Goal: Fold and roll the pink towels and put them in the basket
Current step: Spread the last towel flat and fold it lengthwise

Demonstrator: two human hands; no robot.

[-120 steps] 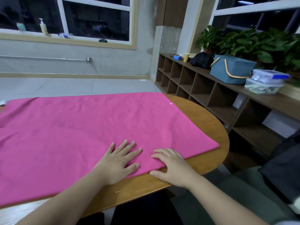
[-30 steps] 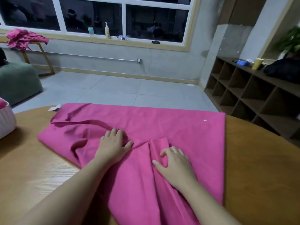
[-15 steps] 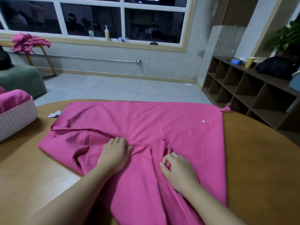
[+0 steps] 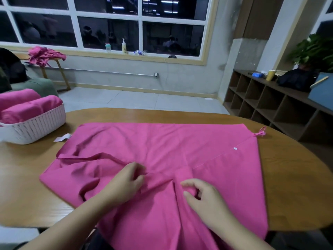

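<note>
So the surface was a rounded wooden table, warm brown with visible grain, and a big pink towel was spread over most of the middle of it, rumpled and gathered into folds right where the hands were. Its near edge hung off the table toward the person. The left hand sat on the cloth with its fingers curled in, pinching up a ridge of fabric. The right hand, just beside it, had fingers bent around another bunched fold and was gripping it too.

Off past the left hand, near the table's far-left edge, stood a white woven basket with rolled pink towels already in it. A small white tag lay on the table between the basket and the towel. Beyond the right hand, at the towel's far corner, there was a little hanging loop and a white dot on the fabric.

Room-wise: a grey tiled floor beyond the table, a large dark window with bottles on the sill, a wooden cubby shelf along the wall out past the right hand, and a heap of pink cloth on a stand far beyond the left hand.

Hard to make out: the basket was cut off by the frame edge, so I couldn't count the rolls. The fingertips of both hands were buried in the fabric, and the window only showed murky reflections.
</note>
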